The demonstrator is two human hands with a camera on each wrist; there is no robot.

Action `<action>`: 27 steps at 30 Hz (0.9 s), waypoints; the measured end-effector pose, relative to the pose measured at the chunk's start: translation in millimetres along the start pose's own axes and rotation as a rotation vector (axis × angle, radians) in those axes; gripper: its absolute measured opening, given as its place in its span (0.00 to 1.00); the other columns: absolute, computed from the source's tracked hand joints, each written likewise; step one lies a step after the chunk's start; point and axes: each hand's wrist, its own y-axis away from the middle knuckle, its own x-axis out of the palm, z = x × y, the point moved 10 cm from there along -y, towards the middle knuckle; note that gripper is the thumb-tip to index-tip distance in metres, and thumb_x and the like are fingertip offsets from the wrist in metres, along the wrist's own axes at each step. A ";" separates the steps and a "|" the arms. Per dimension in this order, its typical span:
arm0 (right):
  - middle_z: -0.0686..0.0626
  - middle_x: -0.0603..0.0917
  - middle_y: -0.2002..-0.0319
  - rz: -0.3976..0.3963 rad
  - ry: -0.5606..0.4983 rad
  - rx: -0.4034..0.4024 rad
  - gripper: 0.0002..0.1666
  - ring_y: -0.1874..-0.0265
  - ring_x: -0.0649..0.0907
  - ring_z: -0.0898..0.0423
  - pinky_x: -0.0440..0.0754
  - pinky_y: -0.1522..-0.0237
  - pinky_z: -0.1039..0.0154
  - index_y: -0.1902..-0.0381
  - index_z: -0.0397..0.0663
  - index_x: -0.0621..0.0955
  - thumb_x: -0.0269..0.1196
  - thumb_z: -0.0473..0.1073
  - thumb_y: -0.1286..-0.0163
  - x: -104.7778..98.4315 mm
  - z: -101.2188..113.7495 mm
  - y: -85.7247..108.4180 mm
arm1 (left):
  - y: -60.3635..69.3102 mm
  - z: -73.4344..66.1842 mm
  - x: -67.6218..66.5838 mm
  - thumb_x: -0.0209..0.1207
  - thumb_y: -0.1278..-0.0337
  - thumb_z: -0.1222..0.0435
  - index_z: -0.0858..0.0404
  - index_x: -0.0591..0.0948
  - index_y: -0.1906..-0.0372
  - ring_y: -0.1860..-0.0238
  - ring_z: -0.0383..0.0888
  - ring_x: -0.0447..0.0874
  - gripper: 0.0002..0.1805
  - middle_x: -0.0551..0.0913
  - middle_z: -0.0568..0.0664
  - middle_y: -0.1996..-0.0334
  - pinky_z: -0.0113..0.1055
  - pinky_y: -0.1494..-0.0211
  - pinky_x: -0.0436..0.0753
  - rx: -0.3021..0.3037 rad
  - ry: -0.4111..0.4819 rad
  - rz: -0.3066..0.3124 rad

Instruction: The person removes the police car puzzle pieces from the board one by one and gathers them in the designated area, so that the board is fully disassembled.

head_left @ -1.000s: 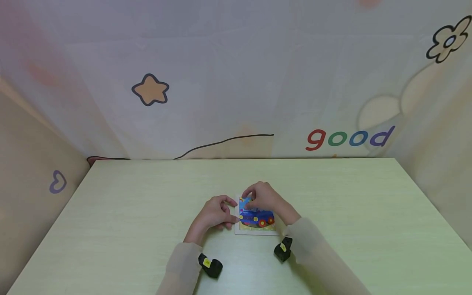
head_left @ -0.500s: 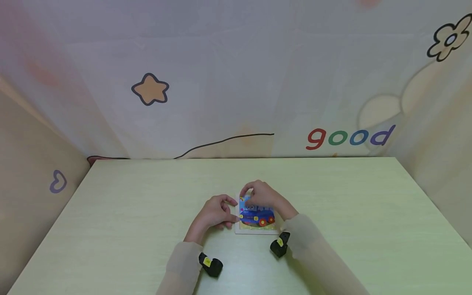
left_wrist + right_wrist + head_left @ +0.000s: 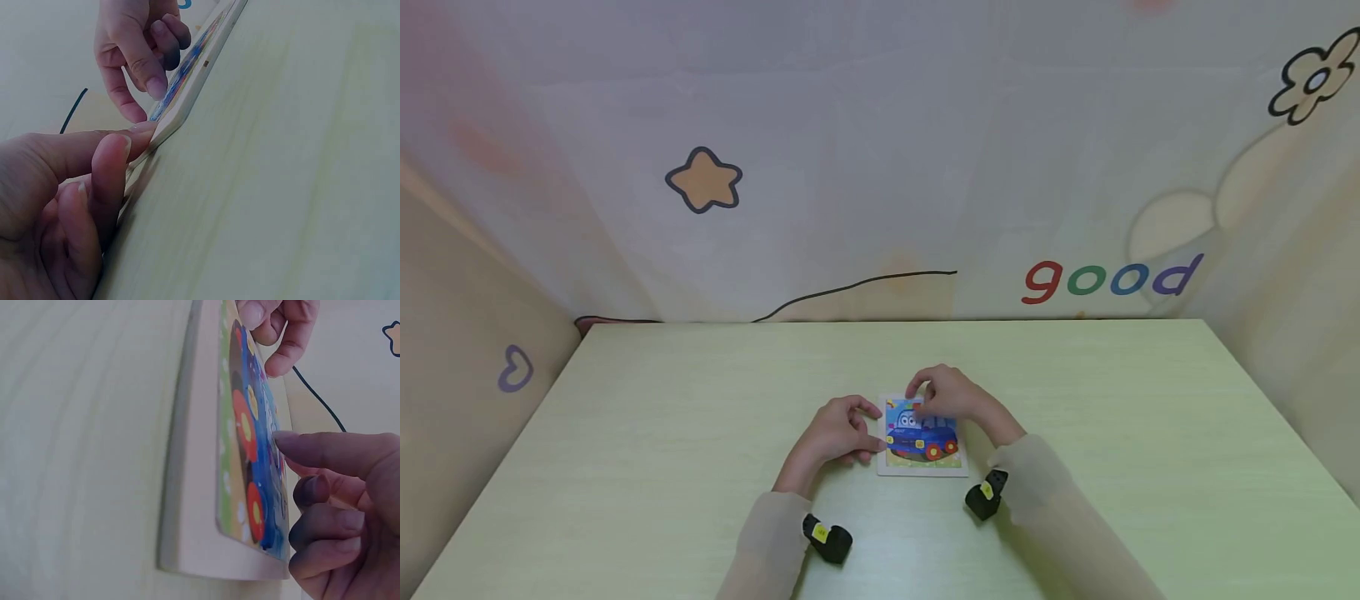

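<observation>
- Puzzle board (image 3: 921,452) (landmark): flat on pale table (image 3: 662,433), betw. the hands; pic of blue car w/ eyes, red/yellow wheels, inside pale rim (image 3: 923,472).
- L hand (image 3: 835,429): at board's left side; thumb on rim, index tip at same edge, farther from person; thumb & index apart, other fingers loosely bent; steadies edge, not wrapped round it.
- R hand (image 3: 951,393): over board's far part, approx. mid-width; thumb tip at pic, index tip by far rim, gap betw. the two; other fingers bent in; no grip round anything seen, exact contact under index can't tell.
- Sleeves (image 3: 1067,517): light, on both arms, nearer person than board; black wrist cam (image 3: 827,540) on L, another (image 3: 987,495) on R, both on near side of board.
- Backdrop (image 3: 865,183): behind board, well apart; orange star (image 3: 703,180) up-left of board, "good" lettering (image 3: 1112,280) up-right, flower (image 3: 1315,77) farther up-right.
</observation>
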 end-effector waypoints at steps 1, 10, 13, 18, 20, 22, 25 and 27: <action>0.52 0.74 0.84 -0.001 -0.007 -0.001 0.12 0.83 0.71 0.60 0.69 0.77 0.69 0.62 0.41 0.80 0.67 0.36 0.46 0.2 -0.6 0.2 | 0.0 -0.1 -0.1 0.69 0.59 0.67 0.62 0.76 0.57 0.86 0.39 0.76 0.20 0.72 0.49 0.79 0.27 0.84 0.70 0.000 0.001 0.000; 0.52 0.75 0.83 -0.049 -0.009 0.009 0.17 0.83 0.72 0.60 0.70 0.77 0.70 0.61 0.39 0.80 0.70 0.39 0.49 6.0 2.9 0.2 | -0.3 -0.4 0.2 0.69 0.59 0.66 0.62 0.76 0.57 0.87 0.39 0.75 0.20 0.73 0.49 0.81 0.27 0.84 0.70 0.006 -0.006 -0.001; 0.53 0.74 0.82 -0.067 0.024 -0.015 0.17 0.83 0.71 0.60 0.70 0.78 0.70 0.61 0.39 0.80 0.70 0.40 0.48 7.1 8.5 1.1 | 0.6 -1.0 -0.1 0.69 0.59 0.67 0.62 0.76 0.58 0.87 0.39 0.75 0.19 0.73 0.49 0.81 0.27 0.85 0.70 0.009 -0.006 -0.004; 0.53 0.74 0.83 -0.088 0.044 -0.037 0.17 0.84 0.70 0.61 0.69 0.79 0.70 0.62 0.39 0.79 0.69 0.40 0.48 7.4 13.4 3.4 | 0.4 -2.2 1.0 0.67 0.56 0.67 0.63 0.76 0.58 0.87 0.39 0.76 0.17 0.74 0.49 0.81 0.27 0.85 0.71 0.025 0.007 0.003; 0.53 0.73 0.83 -0.091 0.048 -0.040 0.16 0.83 0.70 0.61 0.69 0.79 0.70 0.62 0.39 0.78 0.69 0.40 0.47 8.0 13.8 3.8 | 0.0 -2.2 1.3 0.65 0.54 0.67 0.63 0.76 0.58 0.87 0.39 0.77 0.16 0.74 0.50 0.80 0.28 0.85 0.71 0.025 0.017 0.004; 0.53 0.73 0.82 -0.088 0.052 -0.037 0.16 0.83 0.70 0.61 0.68 0.79 0.70 0.61 0.39 0.78 0.68 0.40 0.46 8.9 14.1 4.0 | -0.9 -1.8 1.1 0.63 0.51 0.67 0.64 0.76 0.58 0.87 0.39 0.77 0.14 0.74 0.50 0.79 0.27 0.85 0.71 0.020 0.023 -0.003; 0.53 0.72 0.82 -0.080 0.066 -0.034 0.16 0.82 0.69 0.60 0.67 0.79 0.70 0.60 0.40 0.77 0.67 0.39 0.45 10.0 15.3 4.3 | -3.2 -1.2 -0.5 0.61 0.48 0.66 0.64 0.76 0.59 0.88 0.39 0.77 0.11 0.75 0.51 0.79 0.27 0.86 0.70 0.010 0.019 -0.028; 0.52 0.72 0.81 -0.076 0.072 -0.034 0.15 0.82 0.69 0.60 0.67 0.78 0.70 0.60 0.40 0.76 0.67 0.39 0.44 10.4 16.7 4.5 | -5.1 -0.5 -1.4 0.60 0.47 0.65 0.64 0.75 0.59 0.89 0.39 0.76 0.11 0.76 0.51 0.80 0.27 0.87 0.70 0.002 0.010 -0.047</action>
